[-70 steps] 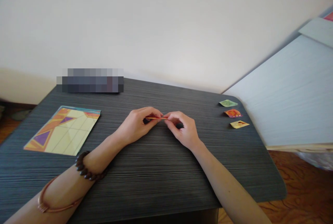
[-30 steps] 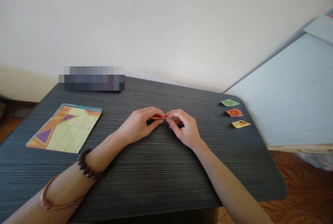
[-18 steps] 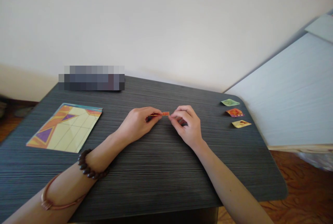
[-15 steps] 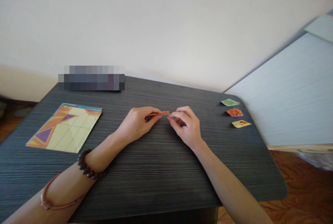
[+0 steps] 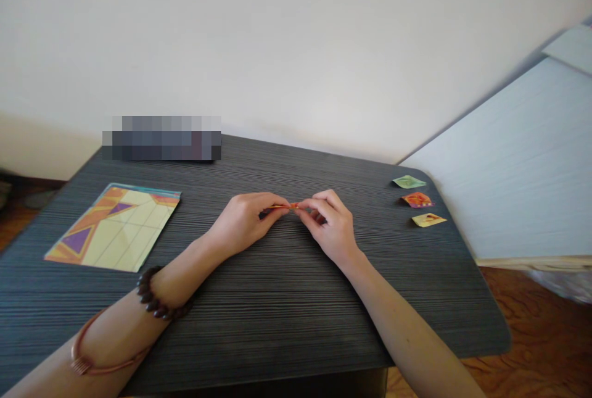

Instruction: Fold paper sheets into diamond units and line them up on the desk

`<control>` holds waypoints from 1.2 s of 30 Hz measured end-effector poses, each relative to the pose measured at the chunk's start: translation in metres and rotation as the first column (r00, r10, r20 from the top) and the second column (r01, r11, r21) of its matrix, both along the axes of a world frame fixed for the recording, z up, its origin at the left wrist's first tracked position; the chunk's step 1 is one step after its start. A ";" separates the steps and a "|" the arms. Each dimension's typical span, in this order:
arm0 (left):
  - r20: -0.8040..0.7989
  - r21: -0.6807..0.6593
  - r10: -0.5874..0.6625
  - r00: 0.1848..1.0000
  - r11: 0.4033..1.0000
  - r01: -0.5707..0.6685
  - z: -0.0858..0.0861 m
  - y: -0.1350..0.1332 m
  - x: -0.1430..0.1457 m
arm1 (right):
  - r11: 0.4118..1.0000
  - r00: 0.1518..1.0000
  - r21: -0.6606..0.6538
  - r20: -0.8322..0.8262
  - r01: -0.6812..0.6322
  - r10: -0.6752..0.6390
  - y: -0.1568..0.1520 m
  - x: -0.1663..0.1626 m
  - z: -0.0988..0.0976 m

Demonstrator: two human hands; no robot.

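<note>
At the middle of the dark striped table (image 5: pixel 259 324), my left hand (image 5: pixel 245 220) and my right hand (image 5: pixel 330 225) meet over a small orange folded paper (image 5: pixel 289 205). Both hands pinch it with thumb and fingertips, the left from the left end, the right from the right end. Only a thin edge of the paper shows between the fingertips. A dark bead bracelet and a copper bangle sit on my left forearm.
A colourful patterned sheet (image 5: pixel 113 228) lies flat at the table's left. Three small folded papers lie at the far right corner: green (image 5: pixel 409 182), orange-red (image 5: pixel 417 200), yellow (image 5: pixel 428 219). A pale blue surface (image 5: pixel 518 169) adjoins the table on the right.
My right fingers had drawn a little off the paper's right end, which showed free; now they have closed back onto it, and both hands pinch it together again.
</note>
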State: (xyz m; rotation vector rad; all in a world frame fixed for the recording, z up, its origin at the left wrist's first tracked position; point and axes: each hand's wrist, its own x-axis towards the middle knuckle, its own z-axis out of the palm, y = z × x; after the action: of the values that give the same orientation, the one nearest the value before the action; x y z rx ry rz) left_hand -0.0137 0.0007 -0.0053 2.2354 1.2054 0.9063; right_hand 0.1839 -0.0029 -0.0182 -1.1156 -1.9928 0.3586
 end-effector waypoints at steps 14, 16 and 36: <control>-0.165 0.268 -0.045 0.985 0.959 0.088 -0.006 0.002 -0.003 | 0.995 0.992 -0.096 0.119 -0.020 0.031 -0.002 0.000 0.004; -0.162 0.257 -0.044 0.986 0.963 0.085 -0.007 0.002 -0.003 | 0.994 0.992 -0.102 0.117 -0.025 0.037 -0.002 0.000 0.003; 0.022 0.112 -0.043 0.999 0.993 0.040 0.000 -0.002 0.000 | 0.990 0.993 -0.110 -0.091 -0.087 0.077 -0.001 -0.001 0.005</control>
State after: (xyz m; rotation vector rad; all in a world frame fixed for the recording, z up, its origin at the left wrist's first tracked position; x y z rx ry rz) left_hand -0.0140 -0.0008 -0.0051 2.3204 1.1186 1.0044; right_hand 0.1831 -0.0041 -0.0130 -1.0715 -1.9663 0.5606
